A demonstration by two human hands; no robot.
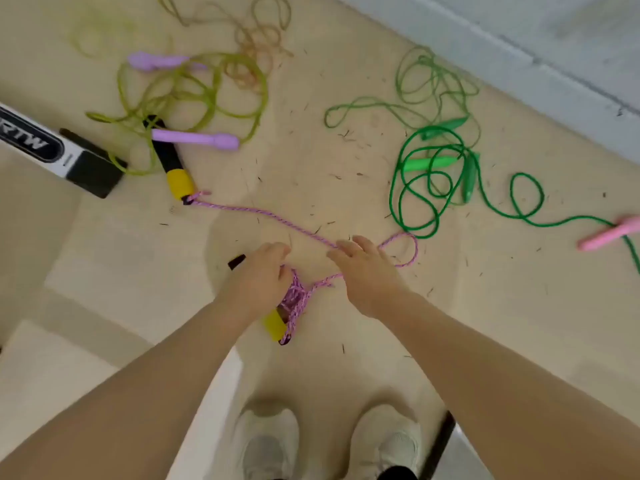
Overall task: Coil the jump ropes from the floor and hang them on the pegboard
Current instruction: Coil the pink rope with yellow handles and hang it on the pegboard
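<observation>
A pink braided jump rope (pixel 263 216) runs across the floor from a black and yellow handle (pixel 173 166) at the left to my hands. My left hand (pixel 261 278) grips the rope's other black and yellow handle (pixel 274 325) together with several gathered loops of the rope. My right hand (pixel 363 271) is over the rope just to the right; the rope passes under its fingers, and a loop (pixel 403 249) lies beyond them. How its fingers close on the rope is hidden. The pegboard is out of view.
A yellow-green rope (pixel 204 98) with purple handles (pixel 195 138) lies tangled at the upper left. A green rope (pixel 433 174) with green handles lies at the right, near a pink handle (pixel 607 233). A tan rope (pixel 256 39) lies at the top. A black and white bar (pixel 52 150) lies left. My shoes (pixel 325 445) are below.
</observation>
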